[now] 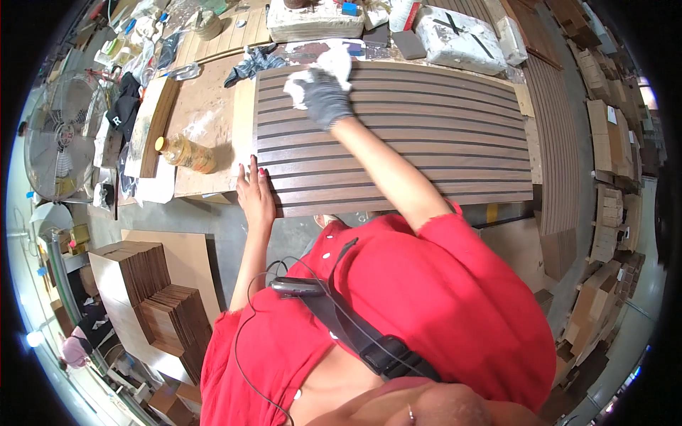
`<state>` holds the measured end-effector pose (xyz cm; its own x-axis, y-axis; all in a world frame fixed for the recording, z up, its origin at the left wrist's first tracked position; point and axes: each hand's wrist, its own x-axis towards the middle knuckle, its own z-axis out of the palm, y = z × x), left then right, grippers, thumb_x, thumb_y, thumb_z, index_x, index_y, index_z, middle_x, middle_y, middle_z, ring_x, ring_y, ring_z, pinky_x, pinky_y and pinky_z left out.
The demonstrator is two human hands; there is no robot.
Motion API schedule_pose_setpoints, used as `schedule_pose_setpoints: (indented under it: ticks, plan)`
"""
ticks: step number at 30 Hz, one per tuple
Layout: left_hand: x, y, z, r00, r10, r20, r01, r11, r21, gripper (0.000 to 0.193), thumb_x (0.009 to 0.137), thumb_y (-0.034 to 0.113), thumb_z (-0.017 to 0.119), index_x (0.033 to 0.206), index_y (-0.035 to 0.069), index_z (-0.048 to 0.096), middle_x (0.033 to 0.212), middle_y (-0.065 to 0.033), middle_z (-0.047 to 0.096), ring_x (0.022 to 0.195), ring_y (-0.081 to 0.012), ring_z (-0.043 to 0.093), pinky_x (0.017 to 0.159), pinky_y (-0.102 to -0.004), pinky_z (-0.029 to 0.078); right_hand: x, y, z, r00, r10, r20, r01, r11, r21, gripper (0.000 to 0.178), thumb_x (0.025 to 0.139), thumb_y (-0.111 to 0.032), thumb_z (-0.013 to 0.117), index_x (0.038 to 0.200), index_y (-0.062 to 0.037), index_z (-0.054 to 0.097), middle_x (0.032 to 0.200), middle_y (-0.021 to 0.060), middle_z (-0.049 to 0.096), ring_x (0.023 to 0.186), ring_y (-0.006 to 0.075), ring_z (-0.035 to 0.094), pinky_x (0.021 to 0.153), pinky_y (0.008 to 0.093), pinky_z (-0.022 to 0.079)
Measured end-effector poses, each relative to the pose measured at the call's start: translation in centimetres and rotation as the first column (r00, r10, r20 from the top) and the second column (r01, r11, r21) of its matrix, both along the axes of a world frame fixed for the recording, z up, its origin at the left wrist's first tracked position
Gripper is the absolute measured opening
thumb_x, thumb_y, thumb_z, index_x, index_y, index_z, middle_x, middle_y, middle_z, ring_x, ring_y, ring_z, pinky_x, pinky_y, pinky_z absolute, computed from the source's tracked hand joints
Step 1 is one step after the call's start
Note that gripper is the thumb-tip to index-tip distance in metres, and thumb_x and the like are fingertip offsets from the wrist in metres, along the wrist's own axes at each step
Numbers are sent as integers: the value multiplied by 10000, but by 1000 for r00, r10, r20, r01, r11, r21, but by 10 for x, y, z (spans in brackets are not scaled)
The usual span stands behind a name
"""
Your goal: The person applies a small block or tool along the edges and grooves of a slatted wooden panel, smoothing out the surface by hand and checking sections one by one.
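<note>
A slatted wood panel (426, 135), brown with dark grooves, lies across the bench in front of me. My right hand (325, 98), in a grey glove, presses a white cloth (334, 65) onto the panel's far left part. The glove's fingers are closed on the cloth. Bare, my left hand (256, 192) rests at the panel's near left corner with its fingers stretched out and apart. To the left of that hand, a clear bottle (186, 154) of yellowish liquid with a yellow cap lies tilted on the bench.
Wrapped white blocks (462, 39) stand along the bench's far side. A dark crumpled cloth (252, 64) lies beyond the panel's left end. A standing fan (64, 135) is at far left. Stacked brown panels (153, 298) sit on the floor at lower left; cardboard boxes (611, 135) line the right.
</note>
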<state>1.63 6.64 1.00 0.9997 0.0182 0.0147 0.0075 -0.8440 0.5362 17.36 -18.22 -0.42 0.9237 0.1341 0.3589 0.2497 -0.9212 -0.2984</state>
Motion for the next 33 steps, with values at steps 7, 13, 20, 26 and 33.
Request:
schedule_pose_setpoints:
  ticks: [7,13,20,26,33]
  plan:
    - [1,-1,-2,998,14,63,-10,997,-73,468,1064,369,322,1482,199,447,1484,-280,357,1369,-415,355,1122,-467,292,-90,-377,-24,853,-496,162,519,834,-184,331,908,-237,580,1204,-102,638,1235,143,614,1149,334,558,1041,452,415]
    - [2,0,-5,998,-9,69,17,993,-117,462,1065,332,333,1475,161,458,1482,-266,369,1369,-390,347,1130,-449,275,-73,-438,-9,909,-396,-126,413,897,160,307,870,-129,640,1169,-65,606,1053,130,651,904,240,620,788,362,543]
    - [4,4,-9,998,-22,58,32,986,-162,499,1065,380,311,1487,146,438,1497,-245,345,1390,-359,327,1150,-433,234,-68,-340,-19,894,-354,-275,446,768,460,292,838,-33,578,1117,-40,663,1059,174,669,927,292,625,824,340,505]
    - [5,2,-9,1000,2,14,0,988,-157,510,1066,393,305,1489,139,432,1491,-240,349,1392,-359,324,1145,-432,246,-81,-415,13,893,-343,-290,387,916,107,322,733,-57,687,1050,-84,740,1193,180,637,1028,310,617,944,393,468]
    - [5,3,-9,999,-24,34,29,988,-149,503,1069,379,299,1490,137,432,1510,-232,340,1389,-354,331,1148,-424,243,-66,-429,10,866,-346,-362,389,920,53,305,735,-108,738,1035,-156,769,1238,188,634,1085,328,613,1031,391,446]
